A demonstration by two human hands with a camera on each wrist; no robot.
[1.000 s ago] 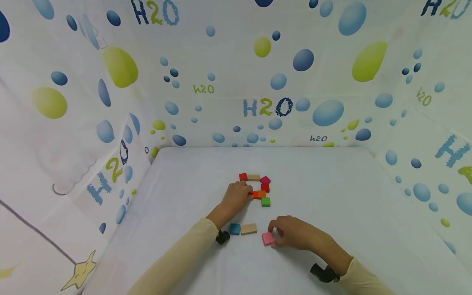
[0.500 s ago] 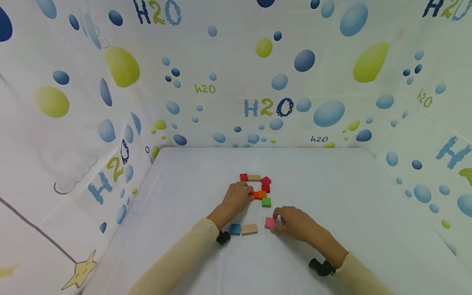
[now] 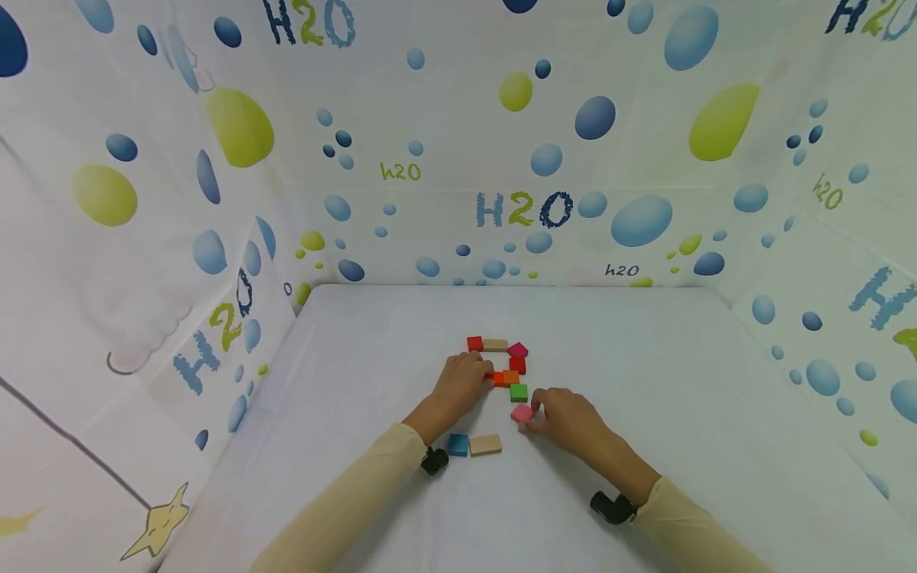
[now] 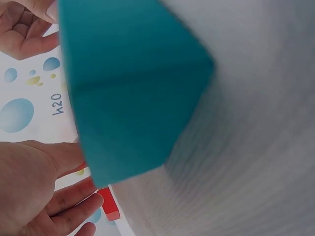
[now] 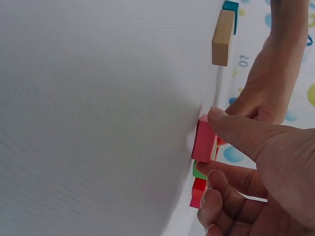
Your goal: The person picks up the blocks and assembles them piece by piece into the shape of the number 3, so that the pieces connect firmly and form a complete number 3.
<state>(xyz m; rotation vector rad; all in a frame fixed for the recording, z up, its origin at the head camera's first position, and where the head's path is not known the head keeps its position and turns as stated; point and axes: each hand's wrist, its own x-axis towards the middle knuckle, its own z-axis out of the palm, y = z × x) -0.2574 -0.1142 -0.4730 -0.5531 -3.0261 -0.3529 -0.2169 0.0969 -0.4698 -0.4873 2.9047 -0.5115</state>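
My right hand pinches a pink block between thumb and fingers, just below a green block; the right wrist view shows thumb and forefinger at opposite ends of the pink block. My left hand holds the left end of an orange-red block, which touches an orange block. In the left wrist view a near teal block hides most of that hold. Above these lie a red block and a crimson five-sided block.
Another red block and a tan block form the row's far end. Nearer, beside my left wrist, a blue-teal block and a second tan block lie side by side on the white table. A patterned curtain surrounds the table.
My right hand has slid the pink block away from me, up to near the green block, and the block has turned slightly. My left hand has stayed in place.
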